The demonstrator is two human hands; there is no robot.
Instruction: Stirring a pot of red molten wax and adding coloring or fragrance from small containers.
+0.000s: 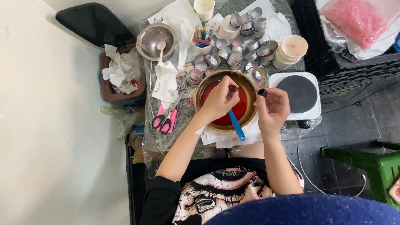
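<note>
Left hand pinches a small dark bottle over the red-filled brass bowl — right hand grips its black cap, tin cups crowding the rim.

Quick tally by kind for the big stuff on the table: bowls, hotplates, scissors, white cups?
Bowls: 2, a brass bowl of red liquid and a grey bowl.
Hotplates: 1, the white hotplate.
Scissors: 1, the pink-handled scissors.
White cups: 3, at.
Total: 7.
</note>
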